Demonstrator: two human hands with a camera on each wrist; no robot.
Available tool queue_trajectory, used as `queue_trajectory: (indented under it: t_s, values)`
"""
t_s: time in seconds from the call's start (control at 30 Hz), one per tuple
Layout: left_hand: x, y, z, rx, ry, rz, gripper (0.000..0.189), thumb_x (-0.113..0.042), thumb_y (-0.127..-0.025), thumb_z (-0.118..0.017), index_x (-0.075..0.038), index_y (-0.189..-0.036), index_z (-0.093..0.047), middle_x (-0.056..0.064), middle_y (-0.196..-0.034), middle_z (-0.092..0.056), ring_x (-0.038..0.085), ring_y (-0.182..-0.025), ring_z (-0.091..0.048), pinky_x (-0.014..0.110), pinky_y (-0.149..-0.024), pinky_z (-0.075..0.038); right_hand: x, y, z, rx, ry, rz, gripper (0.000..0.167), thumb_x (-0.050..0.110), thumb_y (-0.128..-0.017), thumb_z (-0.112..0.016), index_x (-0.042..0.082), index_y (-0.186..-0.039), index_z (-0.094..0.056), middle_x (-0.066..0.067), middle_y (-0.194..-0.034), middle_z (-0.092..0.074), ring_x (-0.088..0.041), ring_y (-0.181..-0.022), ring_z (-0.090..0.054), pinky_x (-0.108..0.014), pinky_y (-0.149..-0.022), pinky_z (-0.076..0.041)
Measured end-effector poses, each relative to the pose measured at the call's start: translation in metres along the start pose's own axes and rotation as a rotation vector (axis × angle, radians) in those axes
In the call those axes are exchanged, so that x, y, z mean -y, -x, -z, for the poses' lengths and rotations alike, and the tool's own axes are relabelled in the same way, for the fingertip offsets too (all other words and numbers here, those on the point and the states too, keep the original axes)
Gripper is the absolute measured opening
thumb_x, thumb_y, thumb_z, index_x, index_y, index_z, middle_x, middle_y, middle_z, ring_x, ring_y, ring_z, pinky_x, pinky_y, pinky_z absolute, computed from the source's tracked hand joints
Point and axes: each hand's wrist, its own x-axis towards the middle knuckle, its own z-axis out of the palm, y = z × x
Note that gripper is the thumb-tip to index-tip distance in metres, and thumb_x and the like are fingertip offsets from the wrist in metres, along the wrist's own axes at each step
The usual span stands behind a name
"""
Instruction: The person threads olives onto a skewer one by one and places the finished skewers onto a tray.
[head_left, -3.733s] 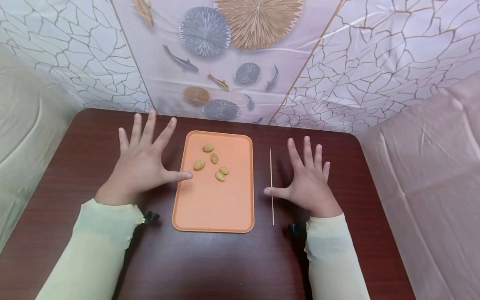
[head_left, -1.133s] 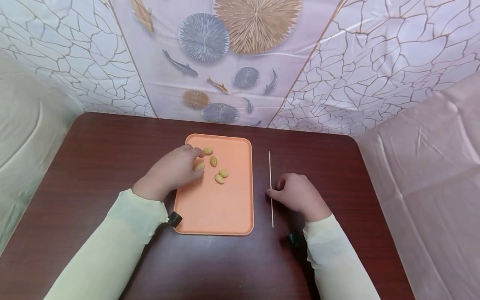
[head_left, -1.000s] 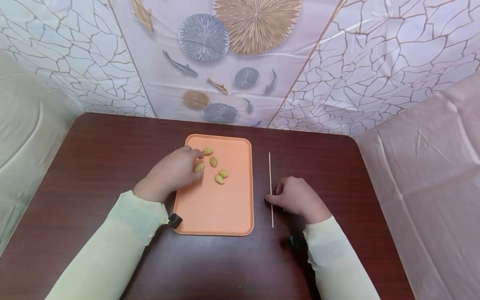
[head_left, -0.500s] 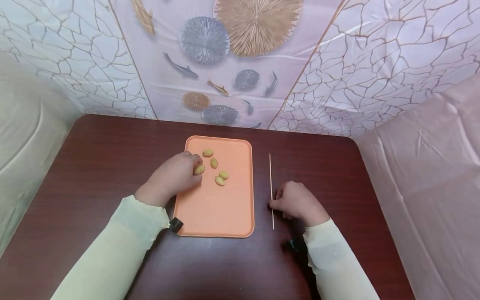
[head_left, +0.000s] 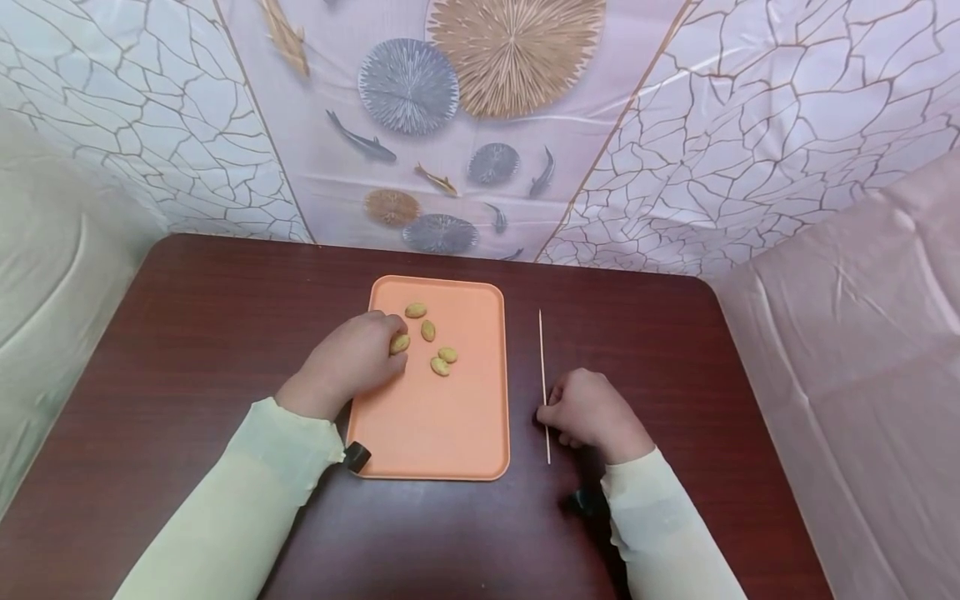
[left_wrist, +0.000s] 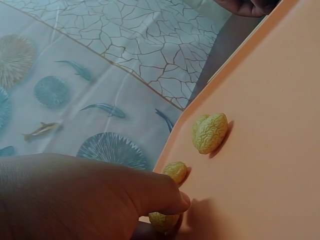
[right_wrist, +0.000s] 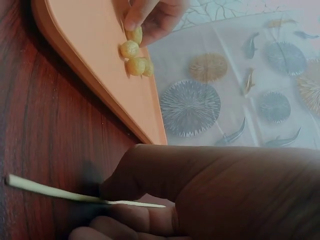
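Observation:
On the orange tray (head_left: 431, 437) lie several wrinkled yellow-green oval fruits (head_left: 428, 330). My left hand (head_left: 341, 362) reaches over the tray's left edge and pinches the leftmost fruit (head_left: 401, 342) between thumb and fingers. The left wrist view shows that fruit (left_wrist: 164, 222) partly hidden behind the thumb. Right of the tray, a thin wooden skewer (head_left: 542, 358) lies lengthwise on the table. My right hand (head_left: 596, 414) pinches it below its middle, the thumb on one side and curled fingers on the other. Part of the skewer (right_wrist: 45, 189) shows beyond the thumb in the right wrist view.
The dark red-brown table (head_left: 225, 292) carries the tray near its middle. A patterned curtain (head_left: 450, 117) hangs behind the far edge. Pale cloth covers (head_left: 855, 350) flank both sides. Black wrist cameras (head_left: 356, 457) sit at the sleeves.
Both hands were spread wide above the table; they have come down and curled, the left onto a fruit, the right onto the skewer. The fruits and skewer keep their places.

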Motion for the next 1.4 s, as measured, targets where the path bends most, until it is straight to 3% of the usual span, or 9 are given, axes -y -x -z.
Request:
queue_trajectory:
  t_s: [0.23, 0.47, 0.67, 0.8, 1.03, 1.17, 1.4]
  values:
    - [0.001, 0.0, -0.004, -0.003, -0.017, 0.021, 0.024, -0.021, -0.104, -0.072, -0.005, -0.122, -0.077, 0.009, -0.102, -0.07, 0.026, -0.091, -0.063, 0.043, -0.085, -0.059, 0.002, 0.002, -0.002, -0.019, 0.0, -0.004, 0.016, 0.013, -0.088, -0.073, 0.013, -0.072, -0.069, -0.003, -0.056, -0.069, -0.017, -0.047, -0.068, -0.03, -0.053, -0.058]
    - [0.001, 0.002, -0.004, 0.0, -0.014, 0.032, 0.023, -0.021, -0.105, -0.073, -0.006, -0.121, -0.077, 0.009, -0.101, -0.069, 0.026, -0.09, -0.062, 0.043, -0.083, -0.057, 0.002, 0.002, -0.007, -0.058, 0.04, 0.028, 0.021, 0.012, -0.085, -0.07, 0.016, -0.065, -0.066, 0.001, -0.05, -0.064, -0.014, -0.044, -0.064, -0.028, -0.053, -0.052]
    - [0.003, 0.003, -0.007, -0.009, 0.013, 0.043, 0.024, -0.02, -0.104, -0.072, -0.006, -0.122, -0.077, 0.009, -0.101, -0.071, 0.026, -0.09, -0.062, 0.042, -0.082, -0.056, -0.004, -0.002, -0.01, -0.158, 0.099, 0.119, 0.027, 0.016, -0.08, -0.069, 0.021, -0.056, -0.057, 0.01, -0.051, -0.047, -0.012, -0.052, -0.048, -0.027, -0.055, -0.038]
    - [0.003, 0.004, -0.008, -0.027, 0.061, 0.058, 0.024, -0.019, -0.103, -0.071, -0.006, -0.123, -0.076, 0.008, -0.102, -0.072, 0.026, -0.092, -0.063, 0.041, -0.082, -0.057, -0.008, -0.001, -0.009, -0.242, 0.065, 0.171, 0.023, 0.016, -0.08, -0.069, 0.021, -0.061, -0.058, 0.011, -0.056, -0.045, -0.012, -0.056, -0.044, -0.027, -0.056, -0.037]
    - [0.001, 0.007, -0.003, -0.128, 0.202, 0.073, 0.02, -0.018, -0.103, -0.073, -0.009, -0.121, -0.076, 0.007, -0.097, -0.07, 0.026, -0.091, -0.064, 0.04, -0.081, -0.058, -0.013, -0.004, -0.005, -0.337, -0.057, 0.365, 0.016, 0.015, -0.087, -0.081, 0.024, -0.079, -0.071, 0.01, -0.069, -0.064, -0.012, -0.061, -0.058, -0.025, -0.059, -0.05]
    - [0.001, 0.008, -0.003, -0.198, 0.283, 0.074, 0.023, -0.017, -0.102, -0.076, -0.01, -0.125, -0.076, 0.007, -0.103, -0.075, 0.025, -0.093, -0.069, 0.039, -0.082, -0.062, -0.016, -0.006, -0.006, -0.346, -0.147, 0.501, 0.018, 0.013, -0.089, -0.086, 0.026, -0.085, -0.075, 0.011, -0.075, -0.068, -0.009, -0.066, -0.062, -0.022, -0.059, -0.054]
    - [0.002, 0.006, -0.001, -0.305, 0.371, 0.064, 0.029, -0.015, -0.102, -0.078, -0.012, -0.13, -0.077, 0.008, -0.12, -0.08, 0.024, -0.098, -0.08, 0.044, -0.088, -0.07, -0.013, -0.009, -0.01, -0.371, -0.244, 0.644, 0.017, 0.006, -0.092, -0.087, 0.021, -0.099, -0.082, 0.01, -0.082, -0.074, -0.007, -0.071, -0.067, -0.019, -0.064, -0.059]
